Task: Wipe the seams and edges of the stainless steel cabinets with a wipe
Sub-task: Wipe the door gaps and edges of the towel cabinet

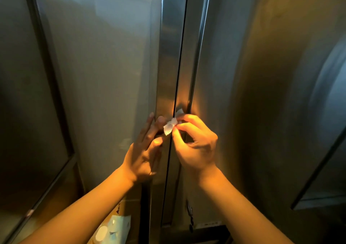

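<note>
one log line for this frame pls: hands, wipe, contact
right hand: pinching wipe | wipe: at centre door seam | left hand: open, fingers on left door edge | phase: wiping seam

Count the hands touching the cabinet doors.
2. The left hand rests open on the left door beside the centre seam. The right hand pinches a wipe against that seam, by the right door.

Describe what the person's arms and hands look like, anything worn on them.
Both forearms are bare as far as the frame shows: no sleeves in view. The left hand and right hand show no gloves, rings, watch or wristband. Fingernails look short, though the picture is soft.
</note>
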`<state>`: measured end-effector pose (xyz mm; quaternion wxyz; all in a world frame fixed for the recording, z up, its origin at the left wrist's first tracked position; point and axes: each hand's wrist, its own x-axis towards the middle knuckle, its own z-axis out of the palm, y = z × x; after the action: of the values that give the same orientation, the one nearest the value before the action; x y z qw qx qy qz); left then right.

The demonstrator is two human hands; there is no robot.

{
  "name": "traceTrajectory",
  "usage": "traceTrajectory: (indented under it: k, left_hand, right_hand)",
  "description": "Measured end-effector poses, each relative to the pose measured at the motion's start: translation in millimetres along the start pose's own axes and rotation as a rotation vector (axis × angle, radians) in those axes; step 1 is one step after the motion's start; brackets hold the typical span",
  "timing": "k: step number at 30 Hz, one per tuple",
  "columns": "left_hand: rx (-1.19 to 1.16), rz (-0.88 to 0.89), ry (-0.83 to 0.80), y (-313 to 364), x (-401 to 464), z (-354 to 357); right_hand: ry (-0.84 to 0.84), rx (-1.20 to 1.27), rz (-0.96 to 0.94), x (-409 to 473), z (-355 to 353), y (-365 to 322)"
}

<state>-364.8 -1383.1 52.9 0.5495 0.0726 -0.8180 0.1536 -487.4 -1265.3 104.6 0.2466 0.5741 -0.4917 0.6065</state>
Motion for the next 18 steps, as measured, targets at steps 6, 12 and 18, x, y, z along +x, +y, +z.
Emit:
traceTrajectory:
  k: [6,12,18]
  left_hand:
    - [-0.119,0.004,-0.044,1,-5,4]
    - [-0.25,-0.014,0.017,3,-11,11]
    - [-0.184,0.066,-0.032,5,-16,9]
  right_hand:
    - [0.007,0.004,0.07,-45,7,10]
    - [0.016,-0.007,0.158,-91,17,20]
    - [-0.093,-0.034,0.277,-159,21,31]
